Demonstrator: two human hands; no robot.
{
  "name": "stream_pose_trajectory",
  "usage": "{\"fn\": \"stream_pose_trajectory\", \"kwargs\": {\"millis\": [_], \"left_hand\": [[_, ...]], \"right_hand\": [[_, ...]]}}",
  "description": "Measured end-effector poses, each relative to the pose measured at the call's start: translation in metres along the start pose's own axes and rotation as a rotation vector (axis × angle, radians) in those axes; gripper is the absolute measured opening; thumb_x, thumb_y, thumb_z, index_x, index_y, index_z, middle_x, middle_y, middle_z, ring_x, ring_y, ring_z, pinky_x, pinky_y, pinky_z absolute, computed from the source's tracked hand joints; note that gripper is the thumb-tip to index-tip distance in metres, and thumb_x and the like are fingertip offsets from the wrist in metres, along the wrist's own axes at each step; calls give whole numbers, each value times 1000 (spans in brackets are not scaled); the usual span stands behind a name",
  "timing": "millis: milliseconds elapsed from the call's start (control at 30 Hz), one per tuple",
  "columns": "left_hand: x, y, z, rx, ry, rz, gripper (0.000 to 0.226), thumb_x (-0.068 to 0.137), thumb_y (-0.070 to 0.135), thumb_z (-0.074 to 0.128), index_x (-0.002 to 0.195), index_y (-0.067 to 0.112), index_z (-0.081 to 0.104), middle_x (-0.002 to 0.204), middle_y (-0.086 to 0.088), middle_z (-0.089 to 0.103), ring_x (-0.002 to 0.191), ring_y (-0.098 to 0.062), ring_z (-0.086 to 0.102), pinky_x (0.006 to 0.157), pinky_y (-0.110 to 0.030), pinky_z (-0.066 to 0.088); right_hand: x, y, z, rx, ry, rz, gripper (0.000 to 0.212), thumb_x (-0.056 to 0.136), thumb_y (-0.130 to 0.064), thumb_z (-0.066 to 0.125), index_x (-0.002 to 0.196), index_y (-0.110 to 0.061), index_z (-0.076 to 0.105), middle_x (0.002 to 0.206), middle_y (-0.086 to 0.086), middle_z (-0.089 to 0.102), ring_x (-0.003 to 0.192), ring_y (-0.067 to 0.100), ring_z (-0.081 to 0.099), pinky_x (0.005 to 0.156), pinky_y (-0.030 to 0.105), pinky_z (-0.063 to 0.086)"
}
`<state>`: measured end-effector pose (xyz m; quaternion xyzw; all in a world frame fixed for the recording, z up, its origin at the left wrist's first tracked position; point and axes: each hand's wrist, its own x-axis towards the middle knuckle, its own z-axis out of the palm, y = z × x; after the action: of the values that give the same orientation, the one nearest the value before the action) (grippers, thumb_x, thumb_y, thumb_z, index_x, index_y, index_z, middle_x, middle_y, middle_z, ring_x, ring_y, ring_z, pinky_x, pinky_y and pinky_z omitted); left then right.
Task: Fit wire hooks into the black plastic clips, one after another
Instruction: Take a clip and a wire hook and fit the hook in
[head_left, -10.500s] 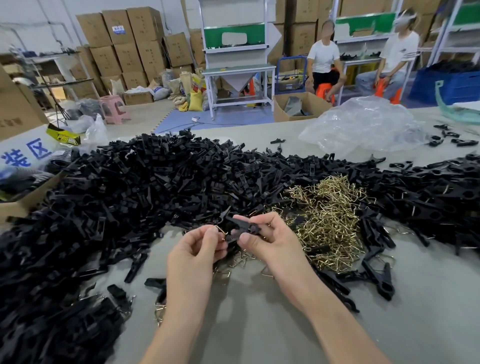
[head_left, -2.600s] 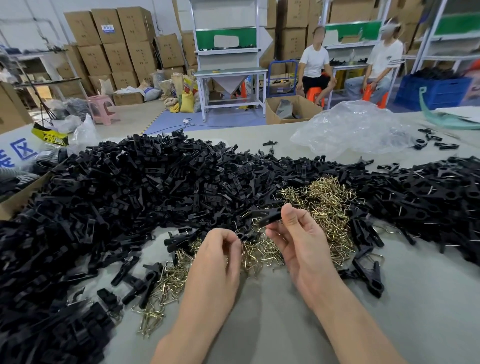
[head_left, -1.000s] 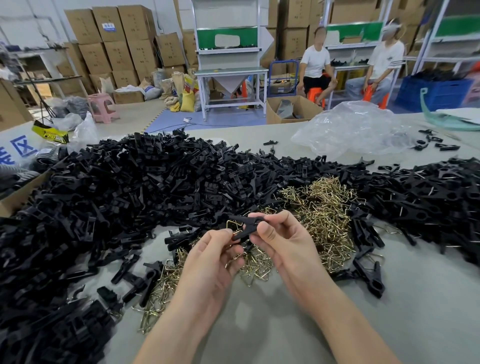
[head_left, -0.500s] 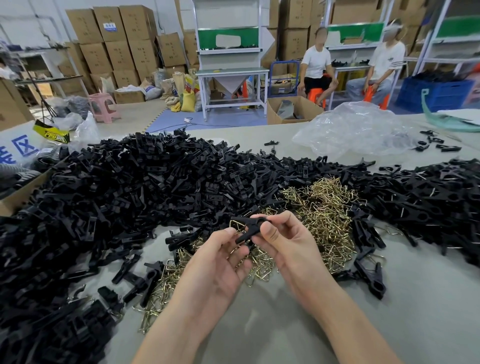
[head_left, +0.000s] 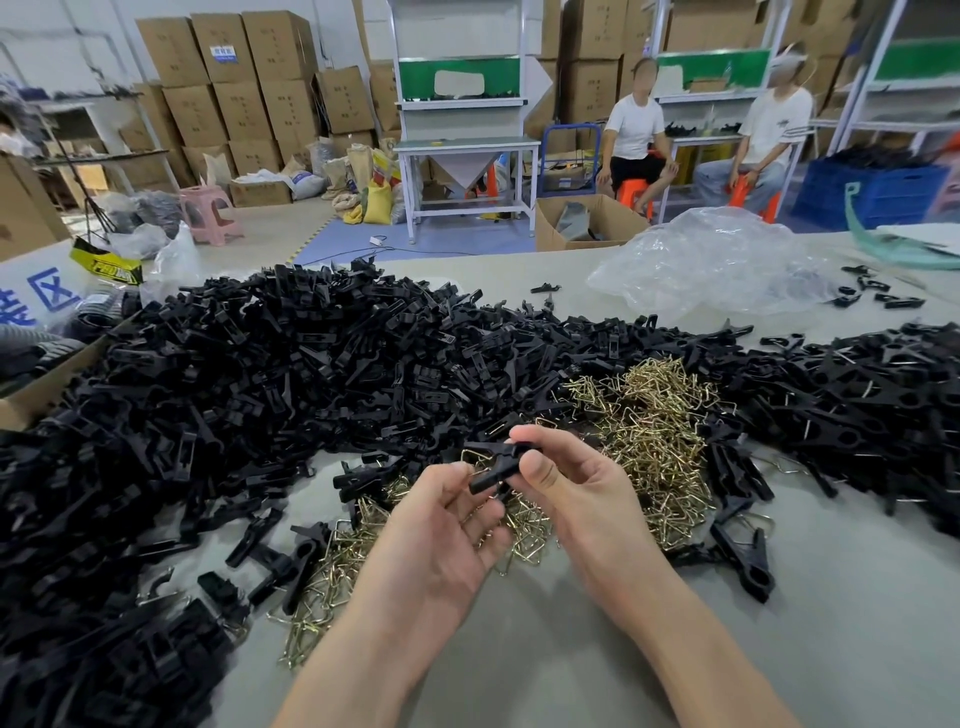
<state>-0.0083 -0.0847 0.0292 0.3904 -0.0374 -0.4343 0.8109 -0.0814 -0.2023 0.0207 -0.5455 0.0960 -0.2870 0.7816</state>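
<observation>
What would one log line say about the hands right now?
step: fitting hook | right hand: pinches black clip | left hand: at clip's lower end, hold unclear | wire hook: at clip, seating unclear

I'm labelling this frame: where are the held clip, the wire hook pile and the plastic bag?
held clip (head_left: 492, 464): head view, middle of its black body.
wire hook pile (head_left: 654, 410): head view, centre of the brass heap.
plastic bag (head_left: 717, 260): head view, its crumpled middle.
</observation>
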Motion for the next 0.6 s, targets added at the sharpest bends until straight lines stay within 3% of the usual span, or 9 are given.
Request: {"fn": "stream_pose_trajectory", "kwargs": {"millis": [133, 333, 600], "left_hand": [[0, 2, 1, 10, 17, 11, 17, 77, 23, 65, 90, 12, 64, 77, -5, 64, 61, -14, 58, 63, -30, 46], [-1, 5, -2, 38, 8, 29, 18, 79, 24, 65, 94, 14, 64, 81, -2, 63, 64, -13, 58, 66, -30, 46], [-1, 2, 0, 66, 46, 60, 24, 74, 24, 68, 95, 13, 71, 77, -1, 65, 60, -11, 59, 63, -28, 48]], "right_hand": [[0, 1, -1, -7, -13, 3, 58, 53, -60, 93, 98, -26, 79, 107, 4, 75, 104, 21, 70, 91, 29, 55], [0, 1, -3, -35, -27, 9, 36, 67, -35, 84, 99, -20, 78, 106, 7, 75, 107, 28, 68, 101, 41, 50], [-1, 0, -5, -20, -56, 12, 33, 68, -30, 83, 98, -18, 78, 109, 12, 75, 108, 31, 68, 104, 43, 50]]}}
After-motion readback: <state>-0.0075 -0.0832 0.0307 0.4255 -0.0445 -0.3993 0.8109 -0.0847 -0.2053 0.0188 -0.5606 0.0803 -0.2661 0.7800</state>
